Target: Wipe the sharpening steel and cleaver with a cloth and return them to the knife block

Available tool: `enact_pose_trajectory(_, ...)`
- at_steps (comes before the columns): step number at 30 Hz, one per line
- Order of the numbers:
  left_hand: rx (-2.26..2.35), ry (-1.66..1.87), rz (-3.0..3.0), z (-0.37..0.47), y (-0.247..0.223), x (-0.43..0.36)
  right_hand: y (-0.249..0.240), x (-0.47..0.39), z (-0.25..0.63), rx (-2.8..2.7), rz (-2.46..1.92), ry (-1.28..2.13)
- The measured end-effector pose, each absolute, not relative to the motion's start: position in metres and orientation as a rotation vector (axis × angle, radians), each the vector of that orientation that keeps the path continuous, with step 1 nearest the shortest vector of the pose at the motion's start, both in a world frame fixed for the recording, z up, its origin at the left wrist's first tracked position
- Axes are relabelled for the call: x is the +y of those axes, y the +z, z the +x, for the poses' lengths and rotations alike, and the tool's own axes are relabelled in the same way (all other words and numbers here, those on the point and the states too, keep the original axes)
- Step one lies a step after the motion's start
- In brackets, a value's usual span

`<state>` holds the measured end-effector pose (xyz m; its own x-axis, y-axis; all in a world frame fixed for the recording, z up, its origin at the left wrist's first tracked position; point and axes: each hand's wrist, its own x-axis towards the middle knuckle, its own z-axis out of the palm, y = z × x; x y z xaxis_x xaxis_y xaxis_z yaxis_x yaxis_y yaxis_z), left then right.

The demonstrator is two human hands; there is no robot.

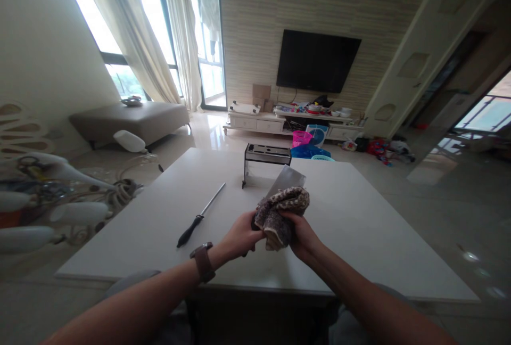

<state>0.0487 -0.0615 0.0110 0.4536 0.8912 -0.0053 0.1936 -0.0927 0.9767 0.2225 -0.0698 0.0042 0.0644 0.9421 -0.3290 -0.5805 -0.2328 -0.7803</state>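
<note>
A cleaver with a broad metal blade (290, 177) points away over the white table (343, 201). My left hand (244, 233) is closed around its dark handle, which is mostly hidden. A brown and white patterned cloth (285, 209) is bunched over the near part of the blade. My right hand (301, 233) grips this cloth from the right side. To the left, a sharpening rod (199, 218) with a black handle lies on the table. Beyond the blade stands a knife block (267, 154) with a slotted top and clear sides.
A chandelier with white shades (80, 212) stands close to the table's left side. Past the far edge are a pink basket (302, 138), blue plastic items (309, 151) and a white TV cabinet (259, 123). A grey bench (128, 121) is at the back left.
</note>
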Motion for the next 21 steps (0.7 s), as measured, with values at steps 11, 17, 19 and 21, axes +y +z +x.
enact_pose_trajectory(11, 0.982, 0.759, 1.575, 0.0484, 0.0124, -0.0621, 0.0050, -0.0698, 0.2218, -0.482, -1.023, 1.522)
enact_pose_trajectory(17, 1.017, 0.733, 1.557, 0.0486, 0.0139, -0.0631, 0.0054, -0.0697, 0.2216, -0.477, -1.034, 1.518)
enact_pose_trajectory(19, 1.011, 0.739, 1.549, 0.0484, 0.0141, -0.0633, 0.0052, -0.0697, 0.2218, -0.477, -1.036, 1.521)
enact_pose_trajectory(21, 1.003, 0.743, 1.545, 0.0482, 0.0139, -0.0634, 0.0051, -0.0699, 0.2220, -0.474, -1.034, 1.524)
